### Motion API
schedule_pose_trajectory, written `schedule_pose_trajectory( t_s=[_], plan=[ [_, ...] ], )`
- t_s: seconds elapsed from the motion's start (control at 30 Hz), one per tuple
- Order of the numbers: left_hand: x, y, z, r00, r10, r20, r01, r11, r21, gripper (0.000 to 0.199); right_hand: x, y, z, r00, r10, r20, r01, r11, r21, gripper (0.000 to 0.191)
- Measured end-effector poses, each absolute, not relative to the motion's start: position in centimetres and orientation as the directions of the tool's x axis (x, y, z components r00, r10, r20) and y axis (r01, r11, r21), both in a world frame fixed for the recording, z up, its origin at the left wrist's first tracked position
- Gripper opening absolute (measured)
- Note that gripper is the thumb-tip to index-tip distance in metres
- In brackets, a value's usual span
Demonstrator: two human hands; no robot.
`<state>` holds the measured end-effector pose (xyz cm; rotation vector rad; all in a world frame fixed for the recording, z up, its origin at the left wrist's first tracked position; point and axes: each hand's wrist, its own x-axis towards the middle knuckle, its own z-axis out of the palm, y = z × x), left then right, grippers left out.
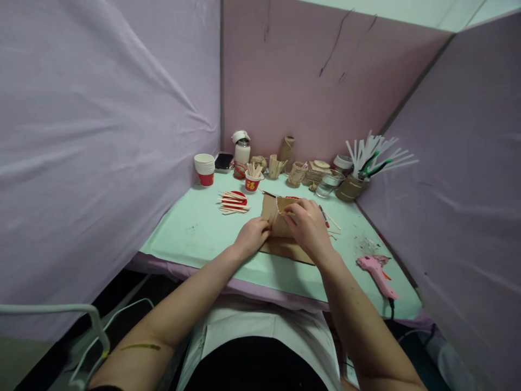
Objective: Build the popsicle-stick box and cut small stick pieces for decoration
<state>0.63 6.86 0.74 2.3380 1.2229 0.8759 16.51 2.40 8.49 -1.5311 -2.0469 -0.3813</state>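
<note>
A: In the head view, where do we have our hands?

B: Our left hand point(253, 236) grips the left side of an upright cardboard piece point(280, 227), its fingers closed on the edge. Our right hand point(310, 222) is at the top right of it, fingertips drawn narrow; we cannot tell whether they pinch the board or something small.

A: And where is that piece?

B: Near the middle of the green tabletop point(195, 236), with a flat cardboard strip point(288, 250) along its near side.

A: Any writing we can read?

B: Yes, a gold 福 on the red cup point(252, 183) of wooden sticks, left of the cardboard and farther back. A stack of white-and-red paper cups point(204, 169) sits to its left.

A: What else do we have around us?

B: Left of the cardboard, pale sticks lie over a red disc point(240, 200). At the far side are a white bottle point(242, 152) and a twine cone point(287, 147). Far right, a brown pot point(350, 190) holds white rods and green-handled pliers point(369, 165), beside a clear glass point(328, 185). A pink glue gun point(378, 276) lies near right.
</note>
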Motion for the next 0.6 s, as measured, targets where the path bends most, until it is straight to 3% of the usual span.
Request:
schedule_pose_trajectory(
  t_s=[0.43,0.5,0.6],
  plan=[
    [0.4,7.4,0.2,0.463,0.801,0.38,0.55,-0.596,0.585,0.011,15.5,2.6,8.5,-0.194,0.789,0.583,0.915,0.36,-0.183,0.012],
    [0.2,7.3,0.2,0.447,0.81,0.38,0.551,-0.584,0.596,0.012,15.8,1.9,9.0,-0.186,0.792,0.582,0.862,0.416,-0.29,0.009],
    [-0.1,7.1,0.2,0.393,0.844,0.366,0.526,-0.532,0.663,0.02,17.6,0.7,10.5,-0.095,0.819,0.566,0.66,0.477,-0.58,0.008]
  ],
)
